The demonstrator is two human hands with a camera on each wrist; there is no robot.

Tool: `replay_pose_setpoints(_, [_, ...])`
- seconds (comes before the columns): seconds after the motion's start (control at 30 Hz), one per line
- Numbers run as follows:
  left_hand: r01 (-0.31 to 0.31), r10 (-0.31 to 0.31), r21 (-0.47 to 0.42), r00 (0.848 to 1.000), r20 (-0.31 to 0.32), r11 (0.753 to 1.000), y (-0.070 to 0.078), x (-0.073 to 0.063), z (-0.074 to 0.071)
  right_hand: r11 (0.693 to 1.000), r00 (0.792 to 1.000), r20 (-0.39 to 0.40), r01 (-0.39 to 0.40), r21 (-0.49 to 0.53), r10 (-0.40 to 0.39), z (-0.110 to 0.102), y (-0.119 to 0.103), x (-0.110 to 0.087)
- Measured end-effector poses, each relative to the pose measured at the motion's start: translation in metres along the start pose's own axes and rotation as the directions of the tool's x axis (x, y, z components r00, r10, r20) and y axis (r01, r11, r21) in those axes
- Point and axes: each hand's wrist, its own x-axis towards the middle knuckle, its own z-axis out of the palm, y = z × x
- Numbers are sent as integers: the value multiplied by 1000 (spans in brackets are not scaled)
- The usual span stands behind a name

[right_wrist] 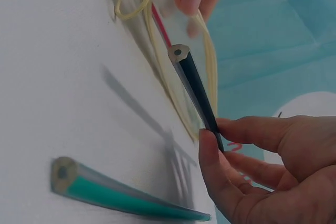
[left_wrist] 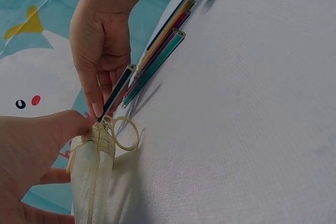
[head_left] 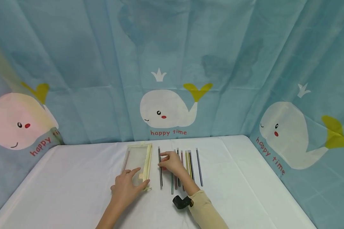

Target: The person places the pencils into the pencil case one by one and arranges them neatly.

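Far left: whale print (head_left: 20,121) on the blue cloth, its red lettering reading "happy ti", the rest disappearing in a fold.

Lower left of centre: left hand (head_left: 124,187), fingers spreading, thumb and fingertips resting on the pouch.

Same place, slightly right: cream zip pouch (head_left: 137,159), translucent, lying on the white tabletop (head_left: 74,190).

Centre, below the middle: dark pencil (head_left: 161,178), running just beside the pouch; right hand (head_left: 173,163) pinching it between thumb and fingers.

Upper centre: second whale print (head_left: 168,109), captioning itself "happy time" in red.

Lower centre, rightward: loose pencils (head_left: 187,160), lying roughly side by side, including green, yellow and blue; below, a black object (head_left: 182,202) showing beside the right cuff (head_left: 202,202).

Far right: third whale print (head_left: 286,133), likewise reading "happy time".
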Motion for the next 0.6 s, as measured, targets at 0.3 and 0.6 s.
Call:
replay_pose_setpoints(0.3, [5, -5, -3, 1000, 7, 1000, 0, 0, 1, 998, 1000, 28, -3, 63, 1, 0, -1, -2])
replay_pose_setpoints(0.6, [2, -2, -3, 1000, 7, 1000, -1, 0, 1, 996, 998, 59, 1, 86, -6, 4, -4, -2])
